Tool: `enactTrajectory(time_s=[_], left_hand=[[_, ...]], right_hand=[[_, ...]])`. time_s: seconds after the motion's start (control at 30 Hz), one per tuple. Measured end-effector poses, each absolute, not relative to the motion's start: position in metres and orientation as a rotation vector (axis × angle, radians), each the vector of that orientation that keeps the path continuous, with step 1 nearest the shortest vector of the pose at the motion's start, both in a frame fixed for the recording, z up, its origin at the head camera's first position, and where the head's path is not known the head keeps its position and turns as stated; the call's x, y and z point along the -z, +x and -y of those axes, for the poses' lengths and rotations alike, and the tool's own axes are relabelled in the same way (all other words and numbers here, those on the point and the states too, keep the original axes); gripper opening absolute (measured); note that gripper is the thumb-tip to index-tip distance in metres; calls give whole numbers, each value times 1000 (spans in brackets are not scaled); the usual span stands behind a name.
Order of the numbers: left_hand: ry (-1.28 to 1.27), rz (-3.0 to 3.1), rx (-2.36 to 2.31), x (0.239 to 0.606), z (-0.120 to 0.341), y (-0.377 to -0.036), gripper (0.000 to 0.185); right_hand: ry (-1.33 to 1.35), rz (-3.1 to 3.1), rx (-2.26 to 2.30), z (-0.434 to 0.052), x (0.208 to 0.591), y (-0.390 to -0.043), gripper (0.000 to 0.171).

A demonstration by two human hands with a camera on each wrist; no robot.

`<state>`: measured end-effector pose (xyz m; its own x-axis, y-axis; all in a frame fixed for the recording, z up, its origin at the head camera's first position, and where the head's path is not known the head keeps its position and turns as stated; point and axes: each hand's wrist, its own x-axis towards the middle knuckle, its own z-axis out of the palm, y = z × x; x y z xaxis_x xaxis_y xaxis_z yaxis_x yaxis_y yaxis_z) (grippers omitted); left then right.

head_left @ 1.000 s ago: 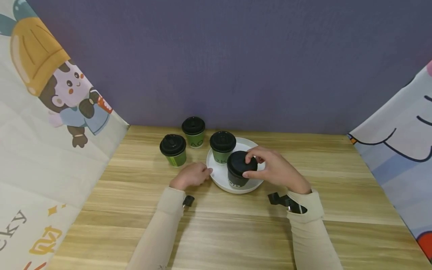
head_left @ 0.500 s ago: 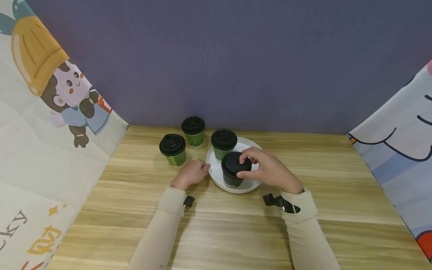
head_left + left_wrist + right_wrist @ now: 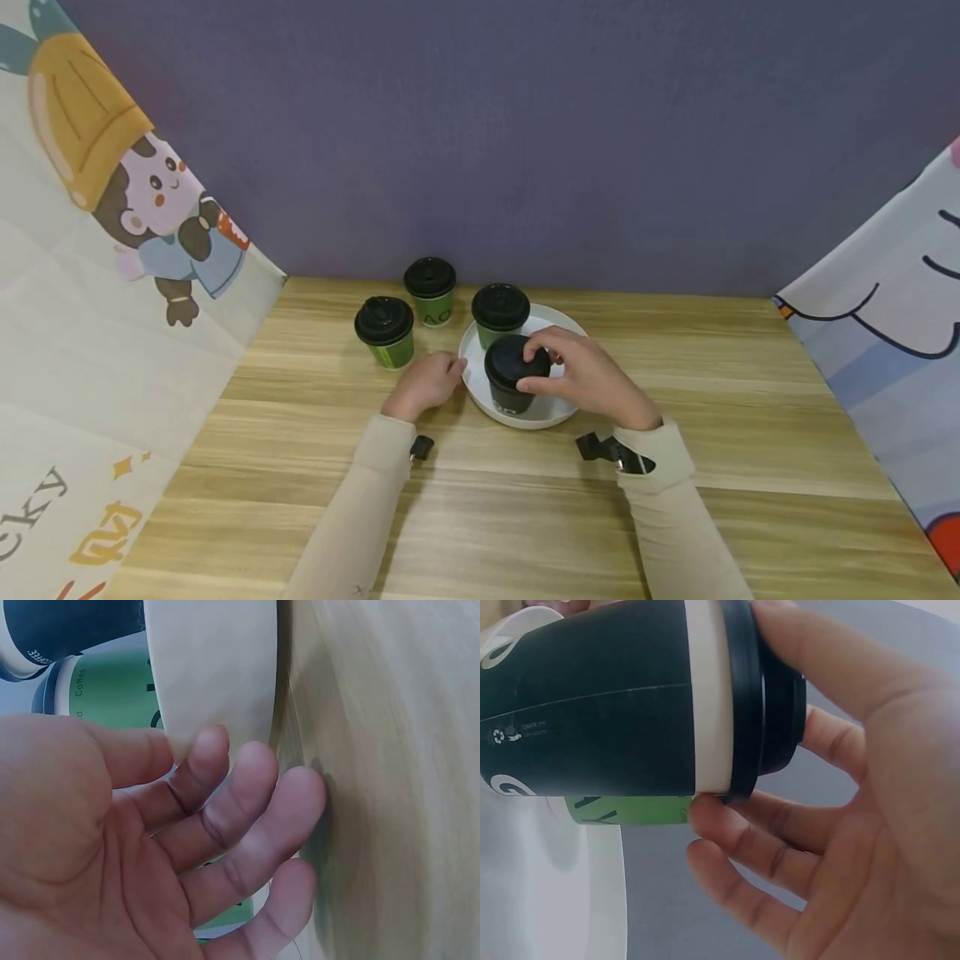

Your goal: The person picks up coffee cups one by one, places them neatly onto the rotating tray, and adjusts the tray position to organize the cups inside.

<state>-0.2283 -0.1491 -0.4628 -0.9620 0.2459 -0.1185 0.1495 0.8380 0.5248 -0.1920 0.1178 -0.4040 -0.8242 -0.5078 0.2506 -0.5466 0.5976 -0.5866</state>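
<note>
A black paper cup (image 3: 510,390) with a black lid (image 3: 512,360) stands at the front of a white plate (image 3: 558,410). My right hand (image 3: 536,371) grips the lid from above and from the right. In the right wrist view its fingers (image 3: 780,825) curl round the lid (image 3: 769,697) of the black cup (image 3: 600,705). A green cup (image 3: 499,315) with a black lid stands on the plate just behind it. My left hand (image 3: 450,371) lies on the table with relaxed fingers (image 3: 255,795) touching the plate's left rim (image 3: 217,675).
Two more green lidded cups stand on the wooden table (image 3: 525,517) left of the plate, one (image 3: 385,333) nearer and one (image 3: 430,292) by the purple back wall. Printed cloth panels close off the left and right sides.
My right hand has shifted the black cup to the left on the plate, closer to the left hand. The left hand has stayed at the plate's rim.
</note>
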Motion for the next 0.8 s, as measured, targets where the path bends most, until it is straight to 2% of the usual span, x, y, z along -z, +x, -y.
enactTrajectory(time_s=[0.4,0.8], left_hand=[[277,-2901,-803,470,147,-232,41],[224,-2954,-791,470,137,-243,37]], right_hand=[[852,2762,-1083,-110,408,-193,34],[852,2777,-1122,-116,407,-213,33]])
